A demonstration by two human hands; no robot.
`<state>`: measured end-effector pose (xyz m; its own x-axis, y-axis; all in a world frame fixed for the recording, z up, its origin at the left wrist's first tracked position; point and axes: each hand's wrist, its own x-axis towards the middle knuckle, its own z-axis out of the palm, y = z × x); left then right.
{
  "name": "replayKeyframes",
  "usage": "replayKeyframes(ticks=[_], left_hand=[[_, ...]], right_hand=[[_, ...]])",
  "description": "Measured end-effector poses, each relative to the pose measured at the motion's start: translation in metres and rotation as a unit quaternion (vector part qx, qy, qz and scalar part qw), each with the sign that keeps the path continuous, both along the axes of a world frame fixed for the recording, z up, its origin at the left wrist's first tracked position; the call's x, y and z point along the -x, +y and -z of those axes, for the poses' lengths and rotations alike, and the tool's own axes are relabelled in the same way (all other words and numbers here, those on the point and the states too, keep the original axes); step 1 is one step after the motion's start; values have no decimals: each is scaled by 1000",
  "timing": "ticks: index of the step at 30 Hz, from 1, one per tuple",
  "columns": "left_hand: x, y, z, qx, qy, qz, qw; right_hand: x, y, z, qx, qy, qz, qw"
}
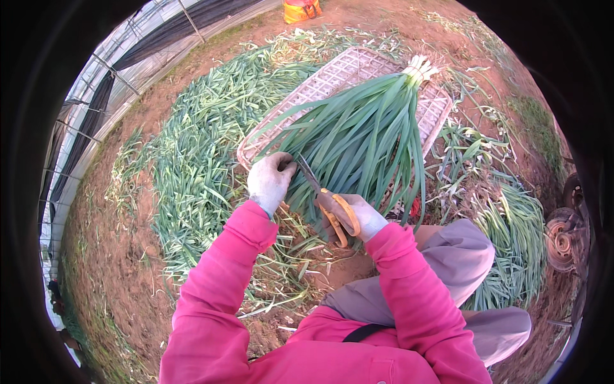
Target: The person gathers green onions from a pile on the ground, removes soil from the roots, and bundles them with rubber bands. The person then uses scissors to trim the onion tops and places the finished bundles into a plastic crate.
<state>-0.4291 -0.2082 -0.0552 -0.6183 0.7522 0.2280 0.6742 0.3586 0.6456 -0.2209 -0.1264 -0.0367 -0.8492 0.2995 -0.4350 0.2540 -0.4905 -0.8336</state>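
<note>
A bundle of long green leafy stalks (364, 129), tied near its white root end, lies fanned out across an upturned-looking plastic crate (331, 77). My left hand (271, 182), in a pale work glove, pinches at the leaf tips on the left side of the bundle. In my gloved right hand (360, 216) are scissors (331, 204) with orange-yellow handles; their blades point up and left, among the leaf tips beside my left hand. Whether the blades touch a leaf is not clear.
Cut green leaves (192, 163) lie heaped left of the crate. More stalks with roots (508, 235) are piled at the right, near a small wheel (560, 239). An orange bag (301, 10) stands at the top. Greenhouse framing (115, 72) runs along the left; my bent legs are lower right.
</note>
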Motion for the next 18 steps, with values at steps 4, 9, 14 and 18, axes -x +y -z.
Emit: replayKeyframes(ticks=[4, 9, 14, 18], left_hand=[[4, 6, 3, 41, 0, 13, 999], [12, 6, 5, 14, -32, 7, 999], [17, 0, 3, 19, -148, 23, 989], [14, 2, 3, 0, -162, 57, 985]], right_hand=[[1, -2, 6, -15, -3, 2, 1000], [0, 0, 5, -10, 1, -5, 1000], [-3, 0, 4, 13, 22, -12, 1000], [-1, -2, 5, 29, 13, -1, 999]])
